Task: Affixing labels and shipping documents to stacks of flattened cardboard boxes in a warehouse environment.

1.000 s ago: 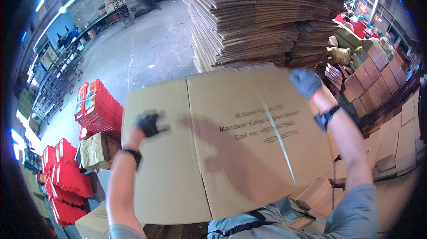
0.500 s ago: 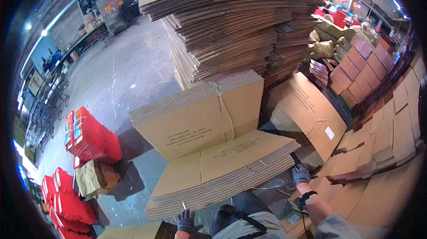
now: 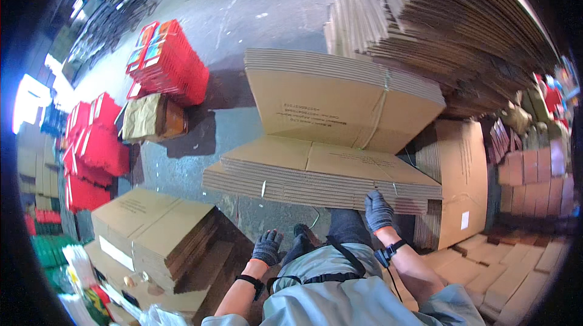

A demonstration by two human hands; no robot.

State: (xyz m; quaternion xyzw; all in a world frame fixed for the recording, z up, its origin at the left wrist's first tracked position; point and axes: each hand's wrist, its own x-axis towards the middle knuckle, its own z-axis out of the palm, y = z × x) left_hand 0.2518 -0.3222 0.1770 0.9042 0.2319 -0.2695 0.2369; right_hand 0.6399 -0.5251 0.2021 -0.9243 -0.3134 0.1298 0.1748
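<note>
A tied bundle of flat cardboard boxes (image 3: 358,162) lies in front of me. Behind it a second tied bundle (image 3: 340,101) leans back, its thick edge upward. My right hand (image 3: 379,212), in a grey knit glove, is at the near edge of the lower bundle. Its fingers are bent close together against the layers, and anything within them is hidden. My left hand (image 3: 268,247), gloved too, hovers apart from the bundle near my knee, fingers spread and holding nothing. Light string shows around both bundles, and a small white piece (image 3: 263,189) sticks out at the lower one's front edge.
Another cardboard bundle (image 3: 463,174) stands at the right, beside tall stacked cardboard (image 3: 461,28). A cardboard stack (image 3: 152,229) is at the lower left. Red stacked packs (image 3: 167,65) and a brown paper-wrapped carton (image 3: 146,118) stand on the floor at the left.
My view has tipped down and turned left. My right hand has moved from the lower bundle's right corner to its near edge. My left hand has drawn back from the bundle's front edge.
</note>
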